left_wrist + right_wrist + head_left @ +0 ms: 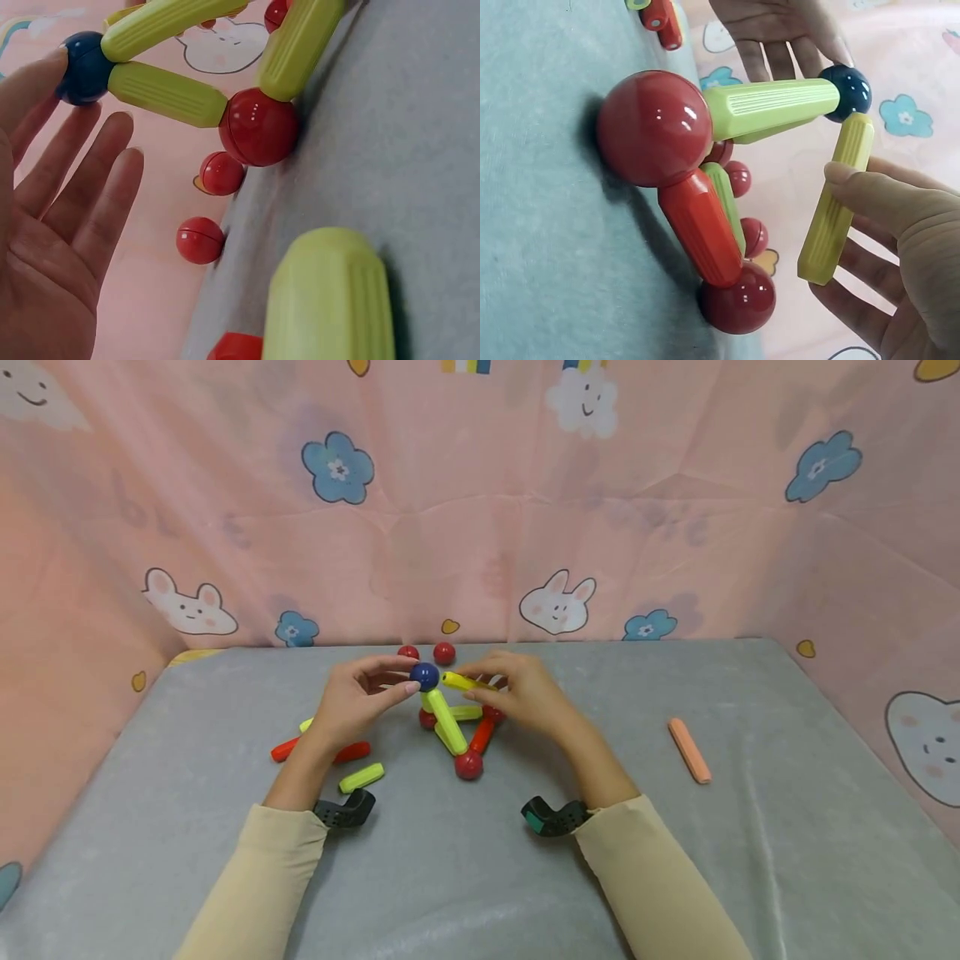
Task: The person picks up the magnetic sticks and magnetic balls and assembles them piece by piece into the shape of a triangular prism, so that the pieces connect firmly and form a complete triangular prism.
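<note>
Your left hand (351, 697) pinches a blue ball (424, 677) (two red balls (444, 652) sit farther off), your right hand (527, 695) a yellow stick (828, 232).

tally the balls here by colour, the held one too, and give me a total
Red balls: 5
Blue ball: 1
Total: 6
</note>
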Demonstrator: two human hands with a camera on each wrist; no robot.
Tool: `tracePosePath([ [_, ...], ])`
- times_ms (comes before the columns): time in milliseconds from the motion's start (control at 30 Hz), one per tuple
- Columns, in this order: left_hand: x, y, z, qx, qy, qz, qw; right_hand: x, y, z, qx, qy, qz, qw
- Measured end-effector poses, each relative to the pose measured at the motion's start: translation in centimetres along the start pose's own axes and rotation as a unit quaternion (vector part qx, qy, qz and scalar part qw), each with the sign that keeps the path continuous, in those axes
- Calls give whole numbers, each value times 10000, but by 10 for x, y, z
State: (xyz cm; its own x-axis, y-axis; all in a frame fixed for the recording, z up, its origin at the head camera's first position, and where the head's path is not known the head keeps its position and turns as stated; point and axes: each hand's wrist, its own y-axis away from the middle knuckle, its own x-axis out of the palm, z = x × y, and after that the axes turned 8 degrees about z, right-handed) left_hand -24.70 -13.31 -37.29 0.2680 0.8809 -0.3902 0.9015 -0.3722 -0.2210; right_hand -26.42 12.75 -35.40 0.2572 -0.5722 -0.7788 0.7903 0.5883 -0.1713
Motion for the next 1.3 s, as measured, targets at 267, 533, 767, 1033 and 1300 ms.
tracePosePath([
  [267, 5, -2, -1, -67, 80, 104, 9999, 6, 0, -3, 16, -113, -15, 9999],
  [533, 10, -4, -3, 17, 8, 85, 10000, 11, -1, -3, 79, -319, 17, 9995],
  [767, 10, -4, -5, -33, -50, 122, 9999, 14, -3, -3, 183, -402, 213, 9988],
  [1033, 9, -4, -7, -98, -13, 163, 9998, 14, -3, -6, 166, -475, 298, 9983],
  [1300, 8, -5, -8, -201, -18, 231, 9995, 2, 2, -18, 554, -648, 682, 9940],
])
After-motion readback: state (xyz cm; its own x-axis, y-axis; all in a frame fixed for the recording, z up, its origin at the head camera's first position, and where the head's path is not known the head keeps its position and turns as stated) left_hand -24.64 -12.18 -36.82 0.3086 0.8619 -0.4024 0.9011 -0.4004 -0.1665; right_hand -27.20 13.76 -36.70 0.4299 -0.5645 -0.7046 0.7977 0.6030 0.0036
